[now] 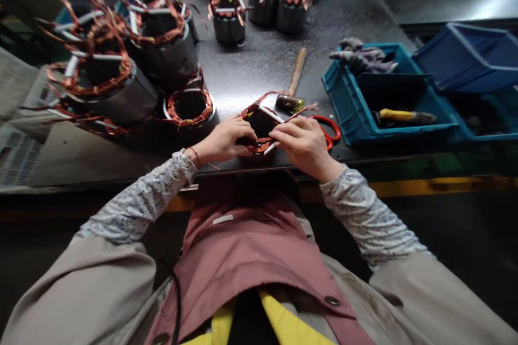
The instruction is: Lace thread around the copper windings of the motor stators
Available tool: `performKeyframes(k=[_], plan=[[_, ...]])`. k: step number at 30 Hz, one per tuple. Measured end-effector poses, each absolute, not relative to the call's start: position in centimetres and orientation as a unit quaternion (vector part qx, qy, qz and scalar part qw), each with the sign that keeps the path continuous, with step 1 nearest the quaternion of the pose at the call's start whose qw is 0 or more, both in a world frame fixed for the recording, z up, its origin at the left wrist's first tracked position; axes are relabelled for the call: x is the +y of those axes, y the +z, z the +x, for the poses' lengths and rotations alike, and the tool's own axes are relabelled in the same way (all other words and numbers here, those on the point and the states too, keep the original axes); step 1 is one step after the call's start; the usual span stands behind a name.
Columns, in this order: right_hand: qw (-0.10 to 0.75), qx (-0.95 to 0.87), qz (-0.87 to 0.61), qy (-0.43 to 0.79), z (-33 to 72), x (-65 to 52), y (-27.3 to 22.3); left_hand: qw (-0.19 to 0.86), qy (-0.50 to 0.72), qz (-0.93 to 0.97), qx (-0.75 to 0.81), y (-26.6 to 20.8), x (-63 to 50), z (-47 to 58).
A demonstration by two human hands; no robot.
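A motor stator [262,145] with copper windings stands at the table's front edge, close before me. My left hand [226,139] grips the left side of its winding rim, thumb and fingers bent over the copper. On the opposite side, my right hand [304,144] has its fingertips pinched together at the rim. A white sleeve [271,149] sticks out from under those fingertips, and copper lead ends show behind the hand. Another white sleeve crosses the top of the stator's dark bore. My fingers partly hide the rim.
Left stand several stators [190,110], some stacked; more [229,24] stand at the back. A hammer [298,67] lies behind my right hand, red-handled scissors [335,130] beside it. To the right, a blue bin [343,113] holds gloves [364,56] and a yellow-handled tool [399,115].
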State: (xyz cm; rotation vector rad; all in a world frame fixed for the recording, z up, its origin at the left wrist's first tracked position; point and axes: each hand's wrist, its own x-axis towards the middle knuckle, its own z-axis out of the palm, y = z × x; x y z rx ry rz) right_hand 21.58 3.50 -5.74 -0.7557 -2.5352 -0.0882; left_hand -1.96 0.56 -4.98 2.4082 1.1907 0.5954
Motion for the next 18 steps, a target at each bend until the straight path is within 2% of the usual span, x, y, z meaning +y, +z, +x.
performKeyframes(k=[6, 10, 15, 18], plan=[[0.215, -0.958, -0.187, 0.041, 22.9, 5.3, -5.7, 0.234, 0.230, 0.838, 0.437, -5.4, -0.1, -1.1], [0.240, -0.948, -0.206, 0.034, 22.8, 4.9, -7.0, 0.196, 0.304, 0.792, 0.492, -5.8, -1.0, 0.4], [0.267, -0.938, -0.218, 0.040, 22.9, 4.9, -8.2, 0.224, 0.285, 0.801, 0.477, -4.9, -2.0, -2.3], [0.279, -0.937, -0.208, 0.044, 22.9, 5.2, -8.3, 0.168, 0.274, 0.785, 0.530, -4.2, -2.9, -4.7]])
